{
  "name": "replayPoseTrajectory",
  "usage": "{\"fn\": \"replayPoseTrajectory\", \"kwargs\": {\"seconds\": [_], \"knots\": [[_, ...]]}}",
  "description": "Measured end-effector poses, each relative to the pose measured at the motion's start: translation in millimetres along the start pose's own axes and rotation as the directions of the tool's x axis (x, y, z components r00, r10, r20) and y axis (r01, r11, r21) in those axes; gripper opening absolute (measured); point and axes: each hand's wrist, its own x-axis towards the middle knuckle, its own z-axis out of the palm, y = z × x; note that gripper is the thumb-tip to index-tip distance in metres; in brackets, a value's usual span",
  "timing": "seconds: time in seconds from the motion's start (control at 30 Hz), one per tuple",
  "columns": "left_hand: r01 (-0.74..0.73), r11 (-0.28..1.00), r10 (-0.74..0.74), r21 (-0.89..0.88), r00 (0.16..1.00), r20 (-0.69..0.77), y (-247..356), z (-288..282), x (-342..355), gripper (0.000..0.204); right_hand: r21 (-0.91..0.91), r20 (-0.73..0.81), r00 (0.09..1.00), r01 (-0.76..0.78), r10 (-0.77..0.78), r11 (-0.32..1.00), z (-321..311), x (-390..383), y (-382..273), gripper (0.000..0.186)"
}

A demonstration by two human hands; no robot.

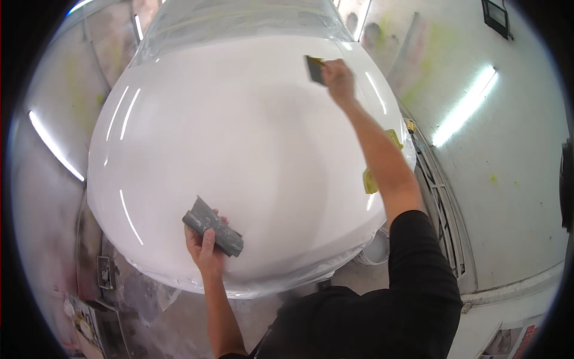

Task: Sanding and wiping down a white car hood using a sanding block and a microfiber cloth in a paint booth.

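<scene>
The work on the white hood (pixel 197 131) of the car looks under way: the right hand (pixel 339 81) reaches over its far right part, fingers closed on the edge of a dark flat pad (pixel 314 71), and whether that pad touches the paint or hangs just above cannot be told. The left hand (pixel 206 248), at the near left edge of the hood, is wrapped around a grey folded sheet (pixel 213 226), thumb on top. What seems done is the covering, since clear plastic (pixel 239 25) lies over the windshield and the hood is evenly white. How much is left is hard to judge: no line parts a treated area from an untreated one, and the greyish patch right of the middle may be only a shadow. Strip-like reflections shine along the left and right sides, so these parts, at least, look glossy. The pad's underside is hidden, its far fingers are out of sight, and the sheet's exact material is unclear. Two yellow-green pieces (pixel 370 181) at the right edge are partly covered by the right arm, a pale bucket (pixel 376 248) shows only in part beside the black sleeve, and the far end of the windshield is cut off.
</scene>
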Motion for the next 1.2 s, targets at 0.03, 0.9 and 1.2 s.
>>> {"fn": "replayPoseTrajectory", "kwargs": {"seconds": [0.03,0.9,1.2], "knots": [[0.008,1.000,-0.008,-0.012,1.000,0.026,-3,3,2,0.062,-0.132,-0.057,0.996,0.055,-0.063,0.990,-30,4,45,0.019],[0.050,0.757,-0.023,0.652,0.998,-0.050,1,107,34,0.038,-0.250,0.169,0.980,-0.059,0.104,0.966,-194,-254,53,0.041],[-0.543,0.144,0.002,0.827,0.836,0.548,-102,219,15,0.043,0.196,0.313,0.945,-0.166,0.099,0.966,-211,-242,-36,0.025]]}}
